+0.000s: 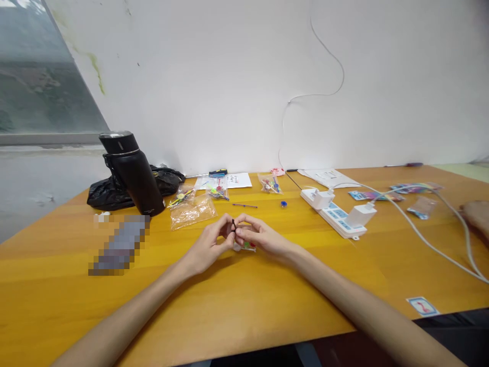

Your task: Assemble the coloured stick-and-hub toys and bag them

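Observation:
My left hand (211,241) and my right hand (259,233) meet above the middle of the wooden table (229,306). Between their fingertips is a small black piece (234,225), pinched from both sides; its exact kind is too small to make out. Just under my right fingers lie small green, red and white parts (248,246), partly hidden by the hand. Beyond the hands are a thin purple stick (245,206) and a small blue round piece (283,204). A clear plastic bag (193,211) rests to the left, past my left hand.
A black bottle (135,176) stands at left by a black plastic bag (110,191). Bagged colourful parts (270,183) lie toward the wall. On the right, a white power strip (332,214) carries chargers and cables (412,224). Another person's hand (476,216) is at the right edge.

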A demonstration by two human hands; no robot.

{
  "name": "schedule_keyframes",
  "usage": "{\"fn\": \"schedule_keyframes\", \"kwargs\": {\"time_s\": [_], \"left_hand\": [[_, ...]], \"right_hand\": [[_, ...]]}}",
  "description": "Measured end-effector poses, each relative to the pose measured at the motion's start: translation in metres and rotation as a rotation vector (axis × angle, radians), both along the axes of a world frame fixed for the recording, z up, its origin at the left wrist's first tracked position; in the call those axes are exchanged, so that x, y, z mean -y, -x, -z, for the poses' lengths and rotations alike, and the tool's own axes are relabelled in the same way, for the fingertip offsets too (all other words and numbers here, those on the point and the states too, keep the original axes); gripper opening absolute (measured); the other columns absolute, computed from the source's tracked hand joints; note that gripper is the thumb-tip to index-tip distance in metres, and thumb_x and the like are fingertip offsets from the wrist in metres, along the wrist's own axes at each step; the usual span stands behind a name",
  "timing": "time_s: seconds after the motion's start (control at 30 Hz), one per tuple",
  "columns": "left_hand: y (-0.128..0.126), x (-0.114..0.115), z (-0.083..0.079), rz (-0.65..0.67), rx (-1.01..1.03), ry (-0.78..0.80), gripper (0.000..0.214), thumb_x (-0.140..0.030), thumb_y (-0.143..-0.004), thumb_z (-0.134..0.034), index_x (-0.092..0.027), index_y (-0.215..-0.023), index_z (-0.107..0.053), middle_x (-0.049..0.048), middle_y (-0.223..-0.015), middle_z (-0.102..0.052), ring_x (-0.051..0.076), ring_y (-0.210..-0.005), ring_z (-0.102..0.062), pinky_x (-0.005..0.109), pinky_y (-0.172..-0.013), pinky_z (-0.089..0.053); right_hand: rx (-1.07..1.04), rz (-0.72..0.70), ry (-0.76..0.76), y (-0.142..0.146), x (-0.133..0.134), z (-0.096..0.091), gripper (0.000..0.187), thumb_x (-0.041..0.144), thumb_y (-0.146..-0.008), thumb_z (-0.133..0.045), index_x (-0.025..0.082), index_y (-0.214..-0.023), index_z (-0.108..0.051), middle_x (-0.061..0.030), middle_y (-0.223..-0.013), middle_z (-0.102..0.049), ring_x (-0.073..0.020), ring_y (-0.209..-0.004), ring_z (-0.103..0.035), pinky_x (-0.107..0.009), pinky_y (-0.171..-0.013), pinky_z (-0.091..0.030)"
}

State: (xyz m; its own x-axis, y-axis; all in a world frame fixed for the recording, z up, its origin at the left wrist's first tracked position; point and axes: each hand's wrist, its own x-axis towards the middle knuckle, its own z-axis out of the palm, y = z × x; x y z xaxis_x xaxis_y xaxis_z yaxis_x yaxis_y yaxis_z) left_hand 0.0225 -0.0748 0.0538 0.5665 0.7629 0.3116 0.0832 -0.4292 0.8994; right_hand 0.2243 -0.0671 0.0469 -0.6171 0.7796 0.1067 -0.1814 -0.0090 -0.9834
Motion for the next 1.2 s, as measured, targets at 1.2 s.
{"fn": "schedule_keyframes", "kwargs": {"time_s": [1.2], "left_hand": [[0.004, -0.021, 0.021, -0.021, 0.122, 0.333, 0.029, -0.048, -0.096, -0.058, -0.021, -0.088, -0.051, -0.0069, -0.066, -0.034, 0.008, -0.055, -0.028, 0.018, -0.049, -0.025]], "right_hand": [[0.302, 0.258, -0.378, -0.008, -0.004, -0.008, 0.02, 0.038, -0.096, -0.06, 0.019, -0.102, -0.062, -0.002, -0.087, -0.066, -0.0152, -0.082, -0.063, -0.027, -0.075, -0.049]]}}
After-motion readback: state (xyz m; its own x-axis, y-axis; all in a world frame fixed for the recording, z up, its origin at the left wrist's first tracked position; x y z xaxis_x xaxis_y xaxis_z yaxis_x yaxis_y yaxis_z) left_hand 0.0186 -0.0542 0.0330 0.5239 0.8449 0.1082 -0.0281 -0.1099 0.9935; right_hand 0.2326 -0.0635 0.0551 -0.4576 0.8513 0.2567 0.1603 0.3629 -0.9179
